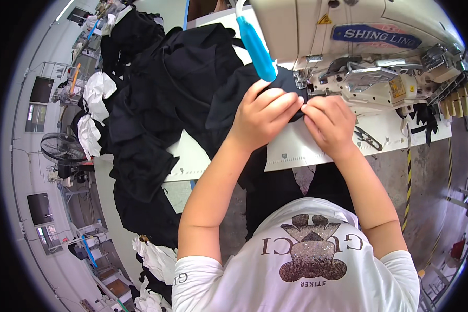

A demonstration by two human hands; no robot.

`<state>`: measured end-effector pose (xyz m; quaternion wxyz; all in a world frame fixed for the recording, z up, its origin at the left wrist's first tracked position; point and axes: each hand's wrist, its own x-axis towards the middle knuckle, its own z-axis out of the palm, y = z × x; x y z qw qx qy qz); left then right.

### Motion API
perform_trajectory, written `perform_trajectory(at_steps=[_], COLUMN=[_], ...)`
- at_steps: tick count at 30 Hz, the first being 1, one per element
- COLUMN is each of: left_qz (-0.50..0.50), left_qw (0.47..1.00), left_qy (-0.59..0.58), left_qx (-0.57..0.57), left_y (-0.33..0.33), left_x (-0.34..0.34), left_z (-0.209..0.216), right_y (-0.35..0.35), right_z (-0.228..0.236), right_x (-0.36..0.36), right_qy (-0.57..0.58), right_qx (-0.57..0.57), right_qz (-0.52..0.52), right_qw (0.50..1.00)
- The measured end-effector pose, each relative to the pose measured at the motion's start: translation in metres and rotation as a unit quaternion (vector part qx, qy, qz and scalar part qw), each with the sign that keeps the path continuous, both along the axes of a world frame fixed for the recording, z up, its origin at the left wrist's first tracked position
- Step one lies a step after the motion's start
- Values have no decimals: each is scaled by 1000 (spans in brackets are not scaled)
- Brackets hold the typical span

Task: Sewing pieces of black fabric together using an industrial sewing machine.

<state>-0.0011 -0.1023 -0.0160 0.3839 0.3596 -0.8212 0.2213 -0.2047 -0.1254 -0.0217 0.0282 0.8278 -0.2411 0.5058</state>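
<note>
Black fabric (pixel 182 73) lies heaped over the white sewing table (pixel 291 145), and its right end reaches the needle area of a cream sewing machine (pixel 281 31). My left hand (pixel 265 114) is closed in a pinch on the fabric's near edge, just left of the presser foot (pixel 300 80). Close beside it, my right hand (pixel 328 122) pinches the same edge, the fingertips of both hands almost touching. What lies right between the fingertips is too small to make out. Above my left hand hangs a bright blue lamp neck (pixel 257 49).
Thread snips (pixel 368 139) lie on the table right of my right hand. Black scraps (pixel 425 122) hang off its right side, near several thread cones (pixel 460 101). White crumpled pieces (pixel 91 138) and a black fan (pixel 62 149) are at the left.
</note>
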Motion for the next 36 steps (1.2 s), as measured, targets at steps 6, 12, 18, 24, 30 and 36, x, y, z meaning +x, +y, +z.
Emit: perform_trajectory(at_steps=[6,12,18,24,30,36], left_qz=[23,50,65,90,221,186], left_qw=[1000,999,997,995,936,949], left_qy=[-5,-3,1,15,227,225], left_qx=[17,21,38,48,155,117], left_y=[5,6,6,11,61,103], left_x=[-3,-4,-4,-6,-17,-18], left_z=[0,-3,-3,0,-12,32], right_y=[0,2,2,1,4,3], right_z=[-9,-18,-17,-19,-8,17], right_x=[1,2,5,8,6,4], right_qy=[-37,-47,-55,-54,-4,61], right_qx=[-7,-3,20,32,29,93], right_qz=[-5,-43,-61,-68,-81,7], right_qw=[999,998,996,996,996,994])
